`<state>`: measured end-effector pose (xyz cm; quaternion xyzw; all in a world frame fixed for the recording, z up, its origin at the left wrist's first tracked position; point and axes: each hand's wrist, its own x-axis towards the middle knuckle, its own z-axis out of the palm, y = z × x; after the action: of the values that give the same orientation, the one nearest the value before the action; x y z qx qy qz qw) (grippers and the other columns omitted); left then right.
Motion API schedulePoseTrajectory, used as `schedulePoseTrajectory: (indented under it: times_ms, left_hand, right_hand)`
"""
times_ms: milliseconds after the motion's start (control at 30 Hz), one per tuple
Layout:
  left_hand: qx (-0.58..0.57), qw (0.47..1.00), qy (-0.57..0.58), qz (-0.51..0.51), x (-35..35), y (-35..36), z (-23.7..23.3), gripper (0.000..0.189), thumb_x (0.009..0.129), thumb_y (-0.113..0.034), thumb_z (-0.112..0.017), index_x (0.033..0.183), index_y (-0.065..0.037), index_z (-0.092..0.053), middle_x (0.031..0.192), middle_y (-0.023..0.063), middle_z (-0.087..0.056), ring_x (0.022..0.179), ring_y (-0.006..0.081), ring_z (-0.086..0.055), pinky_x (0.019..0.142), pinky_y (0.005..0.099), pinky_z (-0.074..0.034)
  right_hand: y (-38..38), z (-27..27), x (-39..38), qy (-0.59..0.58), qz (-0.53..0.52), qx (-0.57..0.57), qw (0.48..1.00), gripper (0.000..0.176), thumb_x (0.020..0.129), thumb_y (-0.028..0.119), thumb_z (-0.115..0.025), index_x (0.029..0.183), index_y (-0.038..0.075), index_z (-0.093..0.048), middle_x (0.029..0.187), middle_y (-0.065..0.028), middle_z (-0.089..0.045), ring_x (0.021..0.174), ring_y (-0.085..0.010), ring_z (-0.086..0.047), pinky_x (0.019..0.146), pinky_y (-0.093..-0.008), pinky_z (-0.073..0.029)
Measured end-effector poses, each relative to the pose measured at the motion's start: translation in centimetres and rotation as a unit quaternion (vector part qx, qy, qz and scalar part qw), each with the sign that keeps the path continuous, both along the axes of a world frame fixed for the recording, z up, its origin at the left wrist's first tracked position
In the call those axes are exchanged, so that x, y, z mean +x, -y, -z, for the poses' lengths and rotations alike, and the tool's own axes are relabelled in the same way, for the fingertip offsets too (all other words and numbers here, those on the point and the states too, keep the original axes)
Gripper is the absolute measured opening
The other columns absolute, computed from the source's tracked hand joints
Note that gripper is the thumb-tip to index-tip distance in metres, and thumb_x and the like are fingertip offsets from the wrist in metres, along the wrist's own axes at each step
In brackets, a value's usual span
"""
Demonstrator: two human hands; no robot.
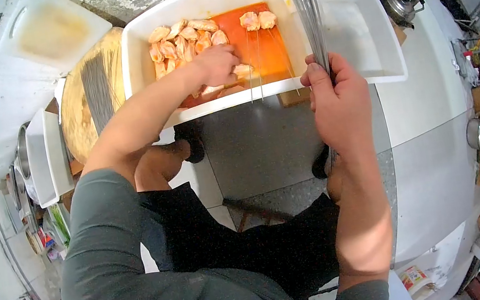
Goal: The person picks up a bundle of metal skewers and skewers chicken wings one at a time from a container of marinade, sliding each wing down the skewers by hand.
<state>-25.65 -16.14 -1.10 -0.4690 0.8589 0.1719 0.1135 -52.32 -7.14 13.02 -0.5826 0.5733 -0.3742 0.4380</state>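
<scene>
My left hand (217, 65) reaches into a white tub (133, 53), fingers curled down at a pale chicken wing piece (243, 69); the fingertips are partly hidden. Raw chicken wing pieces (184, 34) are heaped on the tub's left side, beside orange-red marinade (230, 22). Two chicken pieces (257, 19) sit toward the far right of the tub, on thin skewers (258, 60) whose ends lean over the near rim. Above the tub's right wall, my right hand (337, 91) is closed round a thick bundle of long metal skewers (304, 3), held upright.
A second white tub (359, 26) stands to the right. On the left, more metal skewers (95, 88) lie on a round wooden board (78, 127). Behind it is a white cutting board (52, 32). A metal kettle (399, 3) stands far right. A stool (257, 208) shows below.
</scene>
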Motion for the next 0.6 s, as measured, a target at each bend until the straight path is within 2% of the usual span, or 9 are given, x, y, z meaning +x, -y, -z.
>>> schedulePoseTrajectory:
  times_ms: [67,100,200,233,333,367,467,600]
  left_hand:
    - [-0.031,0.999,-0.029,0.011,1.3,-0.5,-0.3,0.038,0.076,-0.028,-0.066,0.105,-0.003,-0.068,0.103,0.0207,-0.061,0.110,0.0360,-0.053,0.092,0.0440,-0.046]
    - [-0.042,0.998,-0.033,-0.014,1.6,-0.9,-0.8,0.040,0.075,-0.026,-0.067,0.106,-0.001,-0.067,0.104,0.0226,-0.062,0.104,0.0353,-0.058,0.088,0.0425,-0.049]
    - [-0.001,0.976,-0.119,-0.183,2.7,-1.8,-3.2,0.041,0.077,-0.025,-0.063,0.110,-0.001,-0.066,0.099,0.0178,-0.067,0.093,0.0329,-0.064,0.082,0.0386,-0.051]
    - [0.021,0.951,-0.135,-0.278,2.7,-2.5,-4.7,0.042,0.077,-0.025,-0.063,0.112,-0.002,-0.065,0.084,0.0174,-0.067,0.080,0.0297,-0.066,0.075,0.0364,-0.052]
    - [0.068,0.894,-0.199,-0.395,5.0,-3.3,-5.0,0.047,0.077,-0.028,-0.065,0.116,-0.002,-0.062,0.083,0.0154,-0.066,0.080,0.0232,-0.066,0.075,0.0356,-0.051]
    - [0.053,0.870,-0.211,-0.442,5.5,-3.9,-5.1,0.042,0.080,-0.024,-0.064,0.115,0.000,-0.061,0.086,0.0108,-0.066,0.074,0.0196,-0.064,0.072,0.0328,-0.052]
    - [0.083,0.725,-0.464,-0.502,7.0,-5.4,-3.5,0.033,0.085,-0.018,-0.061,0.113,0.000,-0.061,0.091,0.0076,-0.065,0.073,0.0159,-0.062,0.067,0.0294,-0.051]
    - [0.126,0.583,-0.580,-0.555,7.0,-6.6,-5.6,0.019,0.092,-0.017,-0.059,0.105,-0.005,-0.057,0.085,0.0034,-0.060,0.071,0.0124,-0.058,0.059,0.0257,-0.050]
  right_hand:
    - [-0.1,-0.2,-0.2,-0.005,0.003,-0.002,1.000,0.022,0.094,0.020,-0.054,0.095,-0.001,-0.060,0.076,-0.0146,-0.066,0.070,-0.0284,-0.064,0.066,-0.0403,-0.049]
    - [-0.1,-0.2,-0.3,-0.011,0.003,-0.004,1.000,0.022,0.094,0.020,-0.054,0.095,0.000,-0.060,0.076,-0.0144,-0.066,0.070,-0.0284,-0.064,0.066,-0.0403,-0.048]
    - [-0.3,-0.2,-0.6,-0.016,0.000,0.001,1.000,0.022,0.094,0.020,-0.054,0.095,0.000,-0.060,0.075,-0.0141,-0.066,0.070,-0.0282,-0.064,0.066,-0.0403,-0.048]
    - [-0.4,-0.3,-0.6,-0.008,-0.003,0.008,1.000,0.022,0.093,0.020,-0.054,0.096,0.000,-0.060,0.075,-0.0141,-0.066,0.070,-0.0280,-0.064,0.066,-0.0402,-0.048]
    - [-0.6,-0.2,-0.4,-0.014,-0.013,0.008,1.000,0.022,0.093,0.020,-0.054,0.097,0.000,-0.061,0.075,-0.0138,-0.066,0.071,-0.0268,-0.065,0.067,-0.0391,-0.048]
    - [-0.8,0.0,-0.3,-0.021,-0.015,0.005,1.000,0.022,0.093,0.019,-0.054,0.097,0.000,-0.061,0.075,-0.0138,-0.066,0.071,-0.0263,-0.065,0.067,-0.0385,-0.049]
    - [-1.5,0.3,0.4,-0.019,-0.032,0.000,0.999,0.022,0.093,0.019,-0.054,0.098,0.000,-0.061,0.076,-0.0134,-0.066,0.071,-0.0248,-0.065,0.068,-0.0364,-0.049]
    - [-2.5,0.8,1.6,-0.013,-0.066,0.020,0.998,0.022,0.093,0.019,-0.054,0.100,0.000,-0.062,0.076,-0.0130,-0.066,0.072,-0.0246,-0.065,0.069,-0.0355,-0.050]
